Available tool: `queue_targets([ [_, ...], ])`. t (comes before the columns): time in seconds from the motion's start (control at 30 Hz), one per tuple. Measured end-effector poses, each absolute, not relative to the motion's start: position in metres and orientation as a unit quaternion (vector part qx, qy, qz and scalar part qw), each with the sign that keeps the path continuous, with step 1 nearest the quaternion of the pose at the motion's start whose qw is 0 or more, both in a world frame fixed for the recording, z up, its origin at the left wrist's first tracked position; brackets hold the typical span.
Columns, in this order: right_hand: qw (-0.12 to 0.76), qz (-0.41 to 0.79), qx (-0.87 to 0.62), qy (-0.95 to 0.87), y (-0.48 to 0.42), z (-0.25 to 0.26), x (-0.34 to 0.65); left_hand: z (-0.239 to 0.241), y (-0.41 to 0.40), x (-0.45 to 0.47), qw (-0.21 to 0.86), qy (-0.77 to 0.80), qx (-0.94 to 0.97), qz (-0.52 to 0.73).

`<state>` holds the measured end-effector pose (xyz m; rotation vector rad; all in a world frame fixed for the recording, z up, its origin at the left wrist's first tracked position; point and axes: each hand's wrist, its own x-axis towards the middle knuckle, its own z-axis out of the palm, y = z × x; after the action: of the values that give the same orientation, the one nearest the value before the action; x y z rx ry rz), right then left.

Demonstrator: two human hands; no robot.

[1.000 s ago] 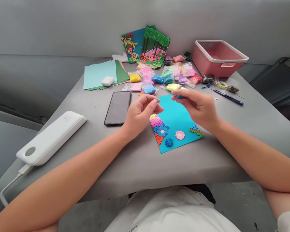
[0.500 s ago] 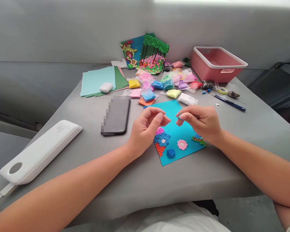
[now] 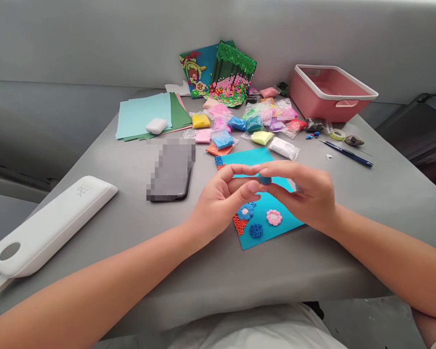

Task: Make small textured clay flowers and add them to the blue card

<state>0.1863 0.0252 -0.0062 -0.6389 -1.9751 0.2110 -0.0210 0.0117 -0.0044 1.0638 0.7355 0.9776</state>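
A small lump of blue clay (image 3: 265, 180) is pinched between the thumb and forefinger of my right hand (image 3: 305, 189). My left hand (image 3: 223, 196) faces it with curved fingers, thumb and forefinger apart, fingertips meeting the right fingers beside the lump. Whether they press on the clay is hard to see. Below both hands lies a turquoise sheet (image 3: 250, 240), partly covered by them. It carries a blue clay flower (image 3: 244, 212), a pink clay flower (image 3: 273, 217), a round dark-blue patch (image 3: 256, 230) and orange ringlets (image 3: 241, 225) along its left edge.
Bagged coloured clay (image 3: 223, 139) lies behind the sheet. A pink basket (image 3: 325, 99), a navy pen-like tool (image 3: 349, 154) and a tape roll (image 3: 337, 134) are at right. Leftward are a phone (image 3: 172, 169), white power bank (image 3: 51, 228), earbud case (image 3: 156, 126) and coloured paper (image 3: 134, 116). Decorated pictures (image 3: 234, 72) lean behind.
My hands have come together, the right moving left, so their fingertips now meet. More of the blue clay shows between the right fingers. The view has shifted slightly.
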Motion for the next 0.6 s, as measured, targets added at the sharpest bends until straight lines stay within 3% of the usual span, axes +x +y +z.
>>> queue_targets([
  [0.2,0.474,-0.011,-0.206,-0.856,0.031,-0.0126,0.1817,-0.0023,0.0132,-0.0178,0.709,0.338,0.427,0.448],
  [0.6,0.504,0.001,-0.228,-0.833,0.0326,-0.0133,0.1833,-0.0001,0.0166,-0.0176,0.712,0.367,0.391,0.454],
])
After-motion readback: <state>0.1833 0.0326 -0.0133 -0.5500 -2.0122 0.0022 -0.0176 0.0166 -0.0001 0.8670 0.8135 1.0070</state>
